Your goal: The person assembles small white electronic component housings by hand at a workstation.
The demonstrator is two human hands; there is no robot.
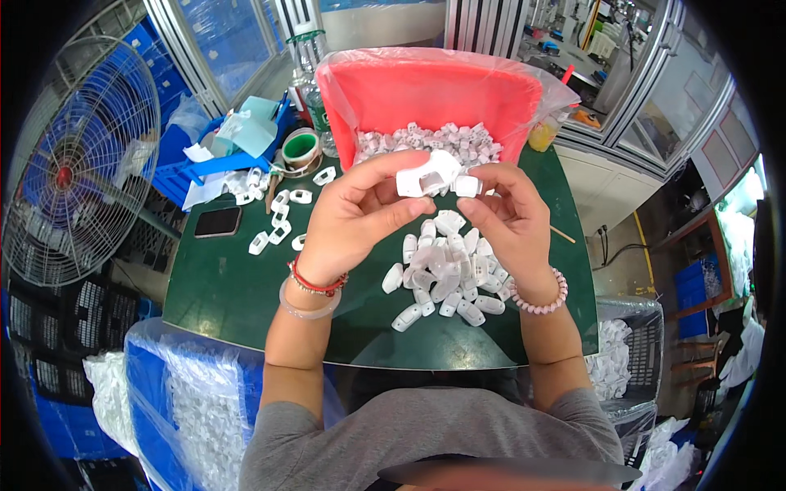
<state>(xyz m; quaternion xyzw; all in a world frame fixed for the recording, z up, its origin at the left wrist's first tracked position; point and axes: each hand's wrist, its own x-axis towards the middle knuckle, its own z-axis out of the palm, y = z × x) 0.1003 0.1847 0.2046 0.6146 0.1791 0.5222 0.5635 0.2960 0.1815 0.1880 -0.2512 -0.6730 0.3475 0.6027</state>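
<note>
In front of the red bin, the left hand pinches a white plastic housing, the right hand a small white block, both probably light, stiff and best gripped by the edges.

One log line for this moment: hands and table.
left hand: pinching white hollow plastic housing; right hand: pinching small white blocky piece; dark-green table: heap of white plastic parts

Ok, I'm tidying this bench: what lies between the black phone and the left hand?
In the head view, several small white pieces lie on the green table between the phone and left hand.
</note>
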